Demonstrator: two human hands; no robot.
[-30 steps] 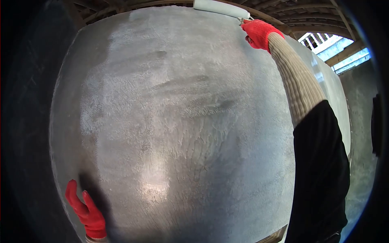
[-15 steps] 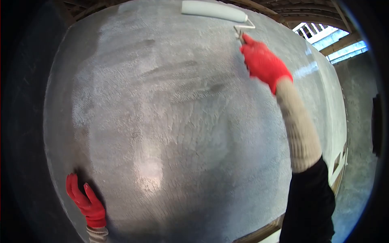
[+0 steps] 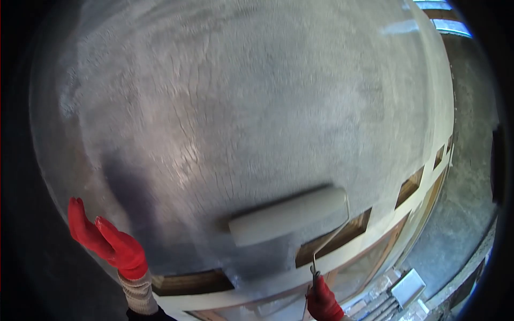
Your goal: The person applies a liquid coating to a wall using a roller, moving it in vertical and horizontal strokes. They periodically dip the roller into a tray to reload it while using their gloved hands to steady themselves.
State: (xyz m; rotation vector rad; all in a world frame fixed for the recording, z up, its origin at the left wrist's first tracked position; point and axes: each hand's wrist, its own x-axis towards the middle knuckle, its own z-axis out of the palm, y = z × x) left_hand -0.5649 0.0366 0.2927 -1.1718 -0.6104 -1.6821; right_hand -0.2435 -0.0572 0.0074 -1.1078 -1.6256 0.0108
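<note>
A paint roller (image 3: 286,216) with a long pale sleeve lies against the lower part of a grey, wet-looking wall (image 3: 257,112). My right hand (image 3: 323,300), in a red glove, is closed round its handle at the bottom of the view; the wire frame runs up from the hand to the roller's right end. My left hand (image 3: 110,238), also gloved in red, is held up at the lower left with its fingers extended and nothing in it. It is near the wall's left edge; whether it touches cannot be made out.
Several rectangular openings (image 3: 409,188) with wooden insides run along the wall's lower part. Beneath them is a wood-framed glazed panel (image 3: 364,262). A white tray-like object (image 3: 408,289) lies at the lower right. Another grey wall (image 3: 471,101) stands on the right.
My right hand has brought the roller from the top of the wall down to its lower part. The view has tilted downward, showing the openings. My left hand stays raised and empty.
</note>
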